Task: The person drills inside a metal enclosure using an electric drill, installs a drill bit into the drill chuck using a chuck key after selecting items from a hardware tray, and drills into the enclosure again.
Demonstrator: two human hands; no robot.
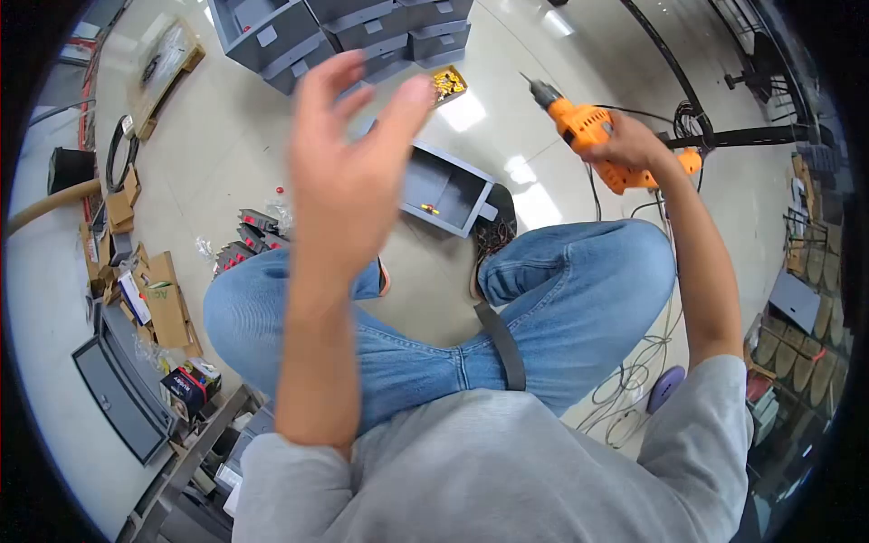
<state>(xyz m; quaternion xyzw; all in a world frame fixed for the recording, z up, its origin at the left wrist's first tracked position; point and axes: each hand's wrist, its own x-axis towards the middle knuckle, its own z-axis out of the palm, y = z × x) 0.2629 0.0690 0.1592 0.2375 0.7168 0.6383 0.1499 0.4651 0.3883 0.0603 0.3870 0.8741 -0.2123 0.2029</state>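
In my right hand is an orange corded power drill, its bit pointing to the upper left. The fingers wrap round its body and handle. My left hand is raised in front of me, slightly blurred, with fingers apart and nothing visible in them. Below and behind it on the floor lies a grey open drawer bin, partly hidden by that hand. A small red and yellow piece rests inside the bin. Farther off, a small box of yellow parts stands on the floor.
Stacked grey drawer bins stand at the top. Red and grey parts lie by my left knee. A cable coils on the floor at right, near a purple disc. Cardboard is piled at left. A black metal frame stands upper right.
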